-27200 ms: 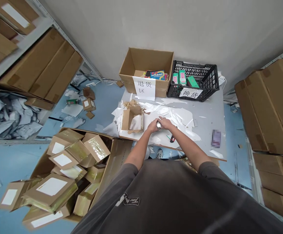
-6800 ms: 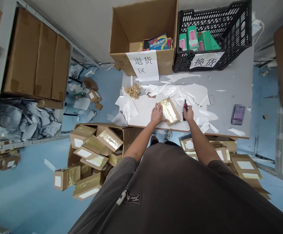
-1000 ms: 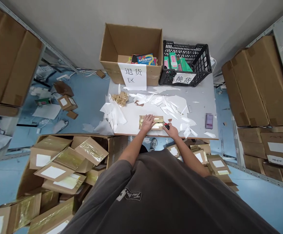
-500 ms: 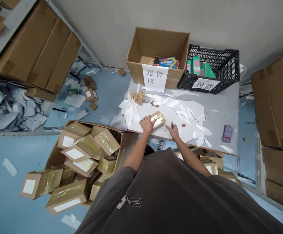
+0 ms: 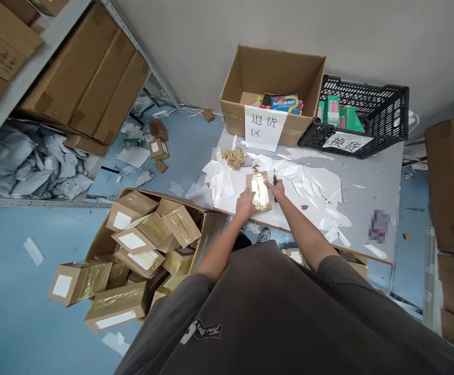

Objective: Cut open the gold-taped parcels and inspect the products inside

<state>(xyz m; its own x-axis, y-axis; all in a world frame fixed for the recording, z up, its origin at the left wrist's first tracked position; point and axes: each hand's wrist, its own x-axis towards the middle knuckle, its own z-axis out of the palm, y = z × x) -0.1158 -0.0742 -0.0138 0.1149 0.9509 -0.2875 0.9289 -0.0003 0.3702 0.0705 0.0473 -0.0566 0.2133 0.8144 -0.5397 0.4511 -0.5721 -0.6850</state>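
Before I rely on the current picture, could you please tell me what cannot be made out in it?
Head view:
Inside the taped carton: hidden by its cardboard.
Lower part of the red-and-black cutter: covered by the right hand.
Purple item: blurred into blocks.
Grey shelf: cut off by the picture's left edge.

Your box (image 5: 261, 191): brown cardboard, shiny yellowish tape down its upward face, long side pointing away from you, near the front edge of the table (image 5: 375, 169). Your cutter (image 5: 275, 180): red and black, just right of it, tip pointing away.
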